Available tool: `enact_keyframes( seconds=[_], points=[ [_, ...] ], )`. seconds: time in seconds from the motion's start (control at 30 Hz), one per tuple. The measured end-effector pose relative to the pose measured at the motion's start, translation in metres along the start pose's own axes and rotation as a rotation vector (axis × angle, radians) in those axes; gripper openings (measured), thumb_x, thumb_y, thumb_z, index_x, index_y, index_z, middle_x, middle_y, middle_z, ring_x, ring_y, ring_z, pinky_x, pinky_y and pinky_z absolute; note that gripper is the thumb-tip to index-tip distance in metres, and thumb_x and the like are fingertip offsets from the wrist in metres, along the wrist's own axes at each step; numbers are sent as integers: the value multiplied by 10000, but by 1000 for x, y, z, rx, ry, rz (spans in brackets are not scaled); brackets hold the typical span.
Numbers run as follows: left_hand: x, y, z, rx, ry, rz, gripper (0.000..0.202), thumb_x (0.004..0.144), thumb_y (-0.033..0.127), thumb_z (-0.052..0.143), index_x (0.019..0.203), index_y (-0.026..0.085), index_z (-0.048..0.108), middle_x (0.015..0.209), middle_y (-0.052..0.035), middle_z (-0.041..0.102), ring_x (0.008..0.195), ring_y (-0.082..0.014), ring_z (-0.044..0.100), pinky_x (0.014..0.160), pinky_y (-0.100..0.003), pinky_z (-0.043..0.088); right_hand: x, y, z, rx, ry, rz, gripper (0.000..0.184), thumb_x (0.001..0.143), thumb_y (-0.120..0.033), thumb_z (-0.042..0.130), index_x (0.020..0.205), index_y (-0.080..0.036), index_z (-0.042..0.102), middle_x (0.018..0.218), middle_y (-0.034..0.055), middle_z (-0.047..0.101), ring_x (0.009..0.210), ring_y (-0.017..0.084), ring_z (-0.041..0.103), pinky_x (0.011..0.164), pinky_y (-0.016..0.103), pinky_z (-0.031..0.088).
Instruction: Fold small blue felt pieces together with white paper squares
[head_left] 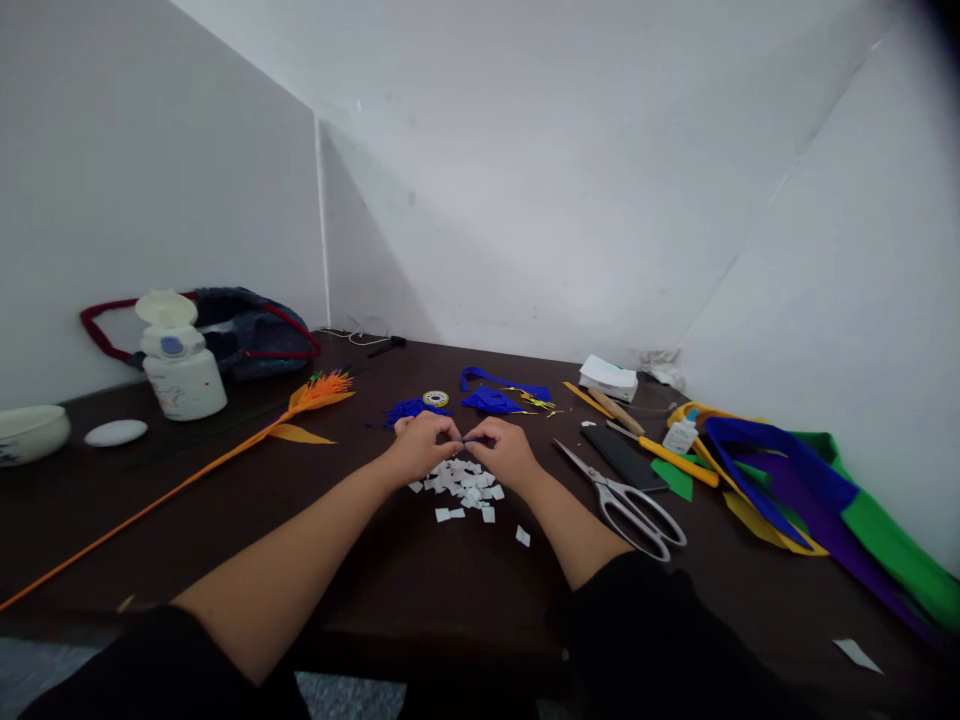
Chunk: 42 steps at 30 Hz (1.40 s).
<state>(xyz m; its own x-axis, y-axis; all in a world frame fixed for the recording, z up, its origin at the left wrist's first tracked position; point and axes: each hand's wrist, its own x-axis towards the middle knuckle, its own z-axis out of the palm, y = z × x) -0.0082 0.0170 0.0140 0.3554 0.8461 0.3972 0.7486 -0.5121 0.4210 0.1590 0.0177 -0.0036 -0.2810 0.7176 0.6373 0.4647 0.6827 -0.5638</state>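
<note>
My left hand (424,442) and my right hand (501,448) meet above a heap of small white paper scraps (465,488) on the dark brown table (360,560). Both hands have their fingers curled and pinched together at the fingertips, nearly touching each other. A tiny piece seems held between them, too small to name. Just behind the hands lie blue paper pieces (491,398) and a small roll of tape (436,398).
Scissors (626,495), a yellow-handled knife (664,458), a glue bottle (681,435) and coloured paper sheets (810,490) lie to the right. An orange paper flower on a long stem (225,455), a white jar (182,375), a bowl (30,432) and a dark bag (247,330) are on the left.
</note>
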Motion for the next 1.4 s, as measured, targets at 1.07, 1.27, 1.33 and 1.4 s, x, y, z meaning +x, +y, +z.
enact_keyframes(
  seconds=[1.07,1.27,1.33,1.4],
  points=[
    [-2,10,10,96,189,-30,164,671,370,569,645,211,602,728,7,599,802,-179,499,833,-403,200,4,-12,22,929,193,597,180,557,-299,652,616,-134,611,508,-28,502,473,68,400,512,230,349],
    [-1,15,8,27,151,-60,194,667,388,563,640,202,611,695,10,604,748,-158,513,765,-336,265,4,-10,22,912,257,536,259,547,-271,669,453,-148,461,417,-59,409,442,59,349,469,216,285],
    [0,16,7,-11,136,-67,203,664,388,561,629,193,606,674,12,605,712,-145,513,723,-304,290,5,-8,24,900,278,531,290,550,-281,670,452,-154,429,409,-62,403,436,59,344,462,217,273],
    [0,16,7,-58,123,-65,209,665,384,555,620,185,599,658,14,604,687,-135,512,686,-278,309,6,-6,25,892,299,532,312,546,-289,675,456,-160,406,406,-66,398,429,58,338,457,217,268]
  ],
)
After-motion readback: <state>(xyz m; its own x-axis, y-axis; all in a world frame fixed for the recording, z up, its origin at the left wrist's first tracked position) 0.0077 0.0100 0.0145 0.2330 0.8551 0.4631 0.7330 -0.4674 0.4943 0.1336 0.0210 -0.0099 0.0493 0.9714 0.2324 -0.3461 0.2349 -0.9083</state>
